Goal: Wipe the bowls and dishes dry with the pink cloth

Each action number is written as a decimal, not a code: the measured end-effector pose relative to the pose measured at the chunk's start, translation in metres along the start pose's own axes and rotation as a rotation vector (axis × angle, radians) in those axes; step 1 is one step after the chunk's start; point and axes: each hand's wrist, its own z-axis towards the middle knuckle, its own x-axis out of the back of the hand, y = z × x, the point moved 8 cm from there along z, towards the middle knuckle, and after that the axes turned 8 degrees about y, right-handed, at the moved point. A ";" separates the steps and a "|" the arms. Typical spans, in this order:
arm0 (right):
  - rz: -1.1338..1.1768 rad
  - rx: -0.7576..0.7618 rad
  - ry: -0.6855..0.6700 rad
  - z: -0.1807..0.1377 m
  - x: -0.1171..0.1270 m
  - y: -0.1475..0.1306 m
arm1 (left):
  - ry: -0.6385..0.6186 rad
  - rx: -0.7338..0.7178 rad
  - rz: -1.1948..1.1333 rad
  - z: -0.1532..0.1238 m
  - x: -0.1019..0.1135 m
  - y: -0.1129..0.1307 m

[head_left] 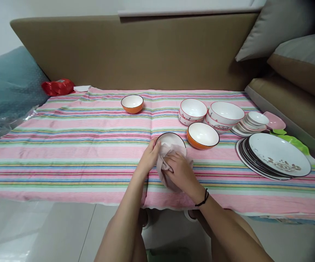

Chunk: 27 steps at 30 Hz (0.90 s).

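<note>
Striped cover [78,145] in pink, green and blue lies over the seat of a tan sofa [135,51], seen from your head camera, with pale floor tiles below its front edge.

Your left hand [149,158] grips the left rim of a bowl [170,139] that sits near the front edge, about midway along the seat; its fingers are closed on that rim, thumb at the top. Your right hand [180,173] is bunched around a beige rag [164,173], fingers clamped on it, and it presses the rag over the near side of the bowl. A black band [203,198] circles your right wrist.

Just right of the bowl stands an orange bowl [202,135], white inside. Behind that, two white bowls with red rims [192,110] stand side by side and touch. Further right come a stack of small plates [254,122], a pink dish [274,120] and green plates [294,142]. A stack of large plates [277,156] lies in front of them, near the right end of the seat.

A second orange bowl [132,103] stands alone toward the back, well apart from the rest. A red packet [58,87] lies at the far left corner, next to a teal cushion [7,87]. Pillows [272,29] lean at the right.
</note>
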 end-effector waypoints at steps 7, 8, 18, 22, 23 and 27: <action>0.000 0.009 -0.117 -0.002 -0.007 -0.002 | 0.006 0.020 0.019 0.000 0.001 -0.002; -0.049 -0.003 -0.127 -0.002 -0.008 0.000 | 0.005 0.021 0.019 0.000 0.001 -0.002; -0.170 -0.070 -0.154 -0.006 -0.011 0.006 | -0.037 0.000 0.015 -0.003 -0.003 0.001; 0.045 -0.069 -0.154 -0.004 -0.009 -0.003 | -0.066 0.084 0.025 -0.003 -0.001 -0.006; 0.078 -0.064 -0.147 -0.004 -0.008 -0.004 | -0.073 0.095 0.031 -0.004 0.000 -0.006; 0.031 -0.014 -0.167 -0.005 -0.005 -0.001 | -0.109 0.059 0.038 -0.005 0.000 -0.006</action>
